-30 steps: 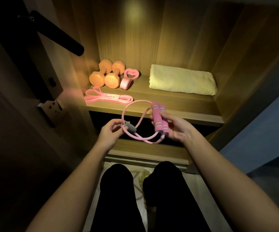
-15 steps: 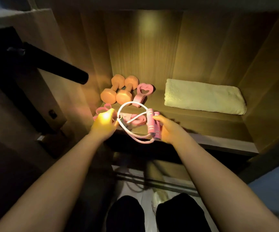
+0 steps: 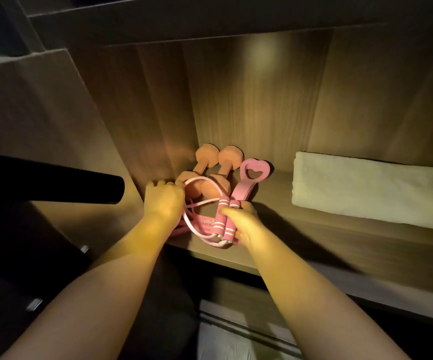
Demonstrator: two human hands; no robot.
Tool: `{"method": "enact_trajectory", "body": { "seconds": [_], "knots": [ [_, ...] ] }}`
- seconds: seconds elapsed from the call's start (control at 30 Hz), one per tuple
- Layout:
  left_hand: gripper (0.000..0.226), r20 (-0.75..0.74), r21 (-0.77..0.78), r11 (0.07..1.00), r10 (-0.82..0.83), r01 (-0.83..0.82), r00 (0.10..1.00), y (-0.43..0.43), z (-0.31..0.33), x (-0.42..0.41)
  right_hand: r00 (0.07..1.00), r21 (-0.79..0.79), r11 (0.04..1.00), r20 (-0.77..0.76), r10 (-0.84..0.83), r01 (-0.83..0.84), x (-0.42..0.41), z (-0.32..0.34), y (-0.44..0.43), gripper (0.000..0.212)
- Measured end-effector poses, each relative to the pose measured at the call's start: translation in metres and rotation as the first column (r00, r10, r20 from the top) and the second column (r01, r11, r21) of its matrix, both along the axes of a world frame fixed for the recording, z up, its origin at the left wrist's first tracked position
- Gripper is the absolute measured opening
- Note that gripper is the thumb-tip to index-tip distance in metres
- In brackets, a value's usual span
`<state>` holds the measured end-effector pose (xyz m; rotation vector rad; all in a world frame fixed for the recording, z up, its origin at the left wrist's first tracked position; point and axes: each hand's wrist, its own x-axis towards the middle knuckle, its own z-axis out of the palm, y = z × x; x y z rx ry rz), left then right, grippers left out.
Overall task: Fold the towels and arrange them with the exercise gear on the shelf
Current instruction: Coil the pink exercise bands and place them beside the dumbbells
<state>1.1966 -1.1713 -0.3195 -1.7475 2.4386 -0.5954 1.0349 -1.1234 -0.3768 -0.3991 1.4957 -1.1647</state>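
My right hand (image 3: 244, 224) grips the two pink handles of a skipping rope (image 3: 225, 219) just above the wooden shelf (image 3: 301, 229). My left hand (image 3: 163, 201) holds the rope's coiled pink cord at the shelf's left end, over a flat pink resistance band (image 3: 205, 223). Two orange dumbbells (image 3: 210, 172) lie behind my hands at the back left. A pink heart-shaped strap (image 3: 251, 178) leans beside them. A folded pale yellow towel (image 3: 371, 188) lies on the right of the shelf.
A black door handle (image 3: 54, 184) juts in from the left, close to my left hand. The cupboard's side wall (image 3: 132, 120) stands right beside the dumbbells. Bare shelf board lies between the pink strap and the towel. A lower ledge (image 3: 275, 315) shows beneath.
Both hands have carried the skipping rope forward and down onto the left of the shelf, over the resistance band. The view has moved closer to the shelf.
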Motion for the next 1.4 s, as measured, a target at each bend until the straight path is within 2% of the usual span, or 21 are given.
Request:
{"method": "enact_trajectory", "body": {
  "seconds": [0.17, 0.3, 0.43, 0.53, 0.6, 0.7, 0.77, 0.9, 1.07, 1.27, 1.4],
  "knots": [
    [0.031, 0.031, 0.126, 0.992, 0.028, -0.032, 0.999, -0.002, -0.011, 0.001, 0.933, 0.026, 0.993, -0.340, 0.116, -0.114, 0.003, -0.005, -0.002, 0.040],
    [0.042, 0.001, 0.162, 0.985, 0.052, -0.052, 0.999, 0.002, -0.009, 0.003, 0.862, -0.039, 0.978, -0.481, 0.159, -0.203, -0.001, -0.004, 0.006, 0.042],
    [0.063, -0.103, 0.102, 0.994, -0.022, 0.033, 0.994, 0.018, -0.011, 0.004, 0.683, -0.036, 0.946, -0.701, 0.206, -0.322, 0.000, -0.011, 0.025, 0.041],
    [0.053, -0.149, 0.043, 0.976, -0.206, 0.215, 0.967, 0.027, -0.020, 0.011, 0.510, 0.003, 0.930, -0.835, 0.204, -0.367, 0.004, -0.019, 0.035, 0.054],
    [0.051, -0.214, 0.086, 0.949, -0.281, 0.304, 0.936, 0.033, -0.026, 0.013, 0.423, 0.024, 0.923, -0.884, 0.199, -0.385, 0.004, -0.022, 0.039, 0.054],
    [0.051, -0.165, 0.123, 0.921, -0.348, 0.369, 0.923, 0.041, -0.037, 0.004, 0.286, 0.061, 0.933, -0.943, 0.171, -0.355, -0.001, -0.024, 0.044, 0.050],
    [0.053, -0.107, 0.140, 0.925, -0.341, 0.354, 0.934, 0.045, -0.044, -0.004, 0.202, 0.093, 0.945, -0.966, 0.162, -0.314, -0.005, -0.027, 0.048, 0.052],
    [0.060, -0.088, 0.192, 0.922, -0.325, 0.336, 0.942, 0.048, -0.057, -0.021, 0.322, 0.045, 0.943, -0.934, 0.157, -0.330, -0.007, -0.033, 0.058, 0.054],
    [0.066, -0.049, 0.220, 0.931, -0.287, 0.291, 0.957, 0.044, -0.060, -0.022, 0.425, 0.002, 0.942, -0.892, 0.152, -0.334, 0.005, -0.031, 0.055, 0.054],
    [0.073, -0.037, 0.271, 0.938, -0.214, 0.216, 0.976, 0.038, -0.058, -0.009, 0.481, -0.040, 0.948, -0.868, 0.125, -0.317, 0.020, -0.026, 0.050, 0.053],
    [0.071, -0.145, 0.266, 0.933, -0.211, 0.244, 0.967, 0.037, -0.062, -0.011, 0.500, -0.027, 0.939, -0.851, 0.157, -0.342, 0.009, -0.028, 0.052, 0.050]
  ]
}}
